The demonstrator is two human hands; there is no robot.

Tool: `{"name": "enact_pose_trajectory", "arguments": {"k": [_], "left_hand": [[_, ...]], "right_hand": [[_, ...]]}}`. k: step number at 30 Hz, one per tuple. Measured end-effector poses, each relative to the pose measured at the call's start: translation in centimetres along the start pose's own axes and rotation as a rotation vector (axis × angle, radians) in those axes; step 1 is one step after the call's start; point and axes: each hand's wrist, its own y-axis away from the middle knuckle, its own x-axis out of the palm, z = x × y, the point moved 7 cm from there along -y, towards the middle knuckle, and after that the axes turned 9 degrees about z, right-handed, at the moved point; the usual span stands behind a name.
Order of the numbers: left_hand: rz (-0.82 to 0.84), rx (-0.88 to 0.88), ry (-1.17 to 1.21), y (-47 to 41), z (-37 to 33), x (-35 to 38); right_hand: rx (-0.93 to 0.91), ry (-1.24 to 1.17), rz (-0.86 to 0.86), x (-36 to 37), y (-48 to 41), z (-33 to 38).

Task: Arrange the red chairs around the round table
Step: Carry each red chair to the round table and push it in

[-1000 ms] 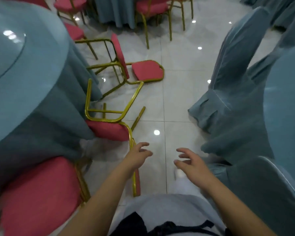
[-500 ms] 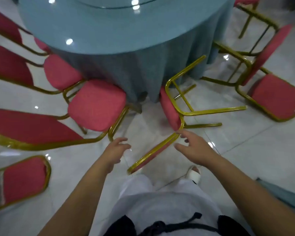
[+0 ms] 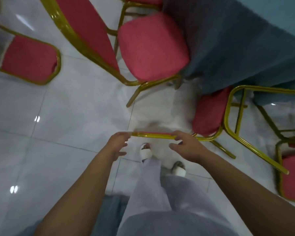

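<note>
A tipped chair (image 3: 209, 114) is seen on its side on the floor (image 3: 58, 125), at about 2 o'clock from the hands, its seat just beside the hanging cloth (image 3: 228, 45) of the table (image 3: 279, 14). Its top rail (image 3: 153, 135) is laid along the 9-to-3 line, and that is the axis on which the lift is judged to turn. The rail is bracketed by both hands, so neither is plainly nearer. The seat and legs (image 3: 255, 147) trail off toward 3 o'clock, on the right hand's side.

The fingers (image 3: 178, 134) of the right hand (image 3: 187, 147) are hooked over the rail, with the thumb apart beneath it. The left hand (image 3: 117, 144) is set at the rail's 9 o'clock end, half curled. Whether it has closed on the metal cannot be told (the frame is smeared there).

The backrest is seen edge-on, so little of its face shows. A second chair (image 3: 152, 46) stands at 12 o'clock, tucked to the cloth. A third (image 3: 291, 174) is cut off by the frame at 3 o'clock.
</note>
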Motion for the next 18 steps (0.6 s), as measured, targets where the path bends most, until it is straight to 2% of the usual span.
{"name": "enact_pose_trajectory", "arguments": {"k": [4,11,15,18], "left_hand": [[0.013,-0.117,0.323,-7.2,4.8,-2.1],[-0.037,-0.174,0.597,-21.2,11.4,-2.4],[0.03,-0.162,0.784,-28.7,12.4,-0.5],[0.066,-0.143,0.996,-33.1,13.0,0.3]], "right_hand": [[0.017,0.224,0.096,2.8,-9.3,0.8],[-0.012,0.637,0.288,12.3,-25.5,-1.4],[-0.002,0.714,0.278,16.3,-31.5,-4.7],[-0.034,0.678,0.159,16.9,-33.9,-6.3]]}}
